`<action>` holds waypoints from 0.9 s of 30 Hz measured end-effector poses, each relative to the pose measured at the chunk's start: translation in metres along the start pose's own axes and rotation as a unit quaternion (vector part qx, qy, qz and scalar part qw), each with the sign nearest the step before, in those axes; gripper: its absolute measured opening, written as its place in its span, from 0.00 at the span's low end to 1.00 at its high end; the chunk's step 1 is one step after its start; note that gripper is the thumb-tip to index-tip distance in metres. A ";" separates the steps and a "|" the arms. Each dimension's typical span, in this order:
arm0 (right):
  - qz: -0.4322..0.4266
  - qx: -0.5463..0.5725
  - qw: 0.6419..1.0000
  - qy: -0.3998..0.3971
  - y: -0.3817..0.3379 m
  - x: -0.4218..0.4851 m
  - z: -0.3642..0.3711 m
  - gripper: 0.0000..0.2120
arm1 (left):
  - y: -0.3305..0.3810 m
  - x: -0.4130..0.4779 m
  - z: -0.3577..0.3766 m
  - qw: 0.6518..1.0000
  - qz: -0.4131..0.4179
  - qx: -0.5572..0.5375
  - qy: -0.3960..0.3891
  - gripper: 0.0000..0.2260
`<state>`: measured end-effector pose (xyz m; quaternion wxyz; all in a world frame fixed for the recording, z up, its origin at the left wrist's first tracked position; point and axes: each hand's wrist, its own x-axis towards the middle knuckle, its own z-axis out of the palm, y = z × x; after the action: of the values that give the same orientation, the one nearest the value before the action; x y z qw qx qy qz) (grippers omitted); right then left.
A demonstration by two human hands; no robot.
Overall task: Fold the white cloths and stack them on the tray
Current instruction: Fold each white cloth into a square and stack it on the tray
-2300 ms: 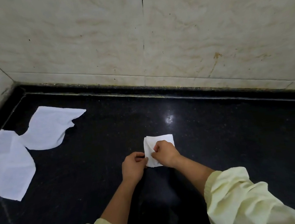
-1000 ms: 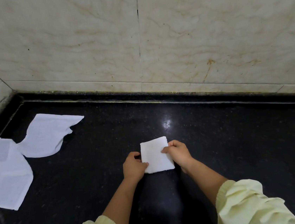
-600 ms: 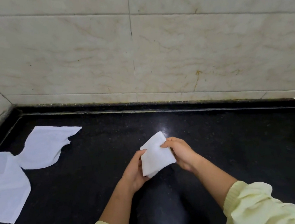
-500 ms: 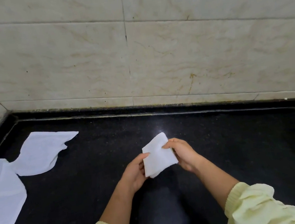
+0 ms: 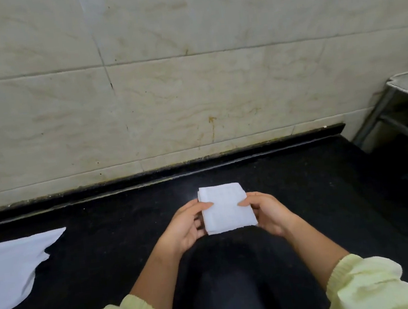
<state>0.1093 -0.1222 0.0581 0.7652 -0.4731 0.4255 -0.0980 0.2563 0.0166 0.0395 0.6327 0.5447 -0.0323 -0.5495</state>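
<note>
Folding looked finished on the small, rectangular folded white cloth (image 5: 225, 207), which was held over the middle of the black polished stone counter (image 5: 108, 261), nearer its back edge, and seemed lifted clear of it. The left hand (image 5: 185, 225) grasped the cloth's left side and the right hand (image 5: 270, 212) its right side, each with the thumb laid on top and the fingers curled underneath. A flat, unfolded white cloth (image 5: 12, 270) lay on the counter toward its left end, well apart from the hands. No tray could be made out; a grey metal rack (image 5: 405, 81) stood past the counter's right end, against the beige marble-tiled wall (image 5: 190, 87), and whether it carried the tray could not be told.

The step in hand was probably the carry to the stack. Doing it well called for thumbs pressing the layers together so the soft folds could not spring open, a level carry, edges squared to whatever lay beneath, and a release only once the cloth sat flat. One hand sliding out first risked dragging the top layer askew.
</note>
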 end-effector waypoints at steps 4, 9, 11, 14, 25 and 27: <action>-0.027 0.014 1.000 0.002 -0.018 -0.013 -0.037 0.16 | 0.010 0.002 0.041 0.998 0.011 0.045 -0.030 0.18; -0.081 0.007 0.997 0.015 -0.048 -0.040 -0.105 0.17 | 0.008 0.002 0.116 0.994 0.033 0.085 -0.060 0.19; -0.098 0.004 0.995 0.024 -0.060 -0.050 -0.135 0.16 | 0.003 0.003 0.150 0.993 0.045 0.088 -0.066 0.19; -0.111 0.004 0.993 0.040 -0.074 -0.065 -0.184 0.18 | -0.011 0.001 0.205 0.992 0.054 0.090 -0.068 0.17; -0.154 -0.009 0.982 0.110 -0.117 -0.116 -0.376 0.19 | -0.072 0.015 0.405 0.990 0.038 0.101 -0.091 0.17; -0.168 -0.023 0.977 0.131 -0.128 -0.124 -0.408 0.19 | -0.077 0.021 0.439 0.986 0.038 0.119 -0.106 0.17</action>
<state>-0.2388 -0.3836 0.1528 0.6641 -0.5384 0.4387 -0.2767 -0.0669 -0.2702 0.1497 0.5772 0.5527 -0.1852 -0.5719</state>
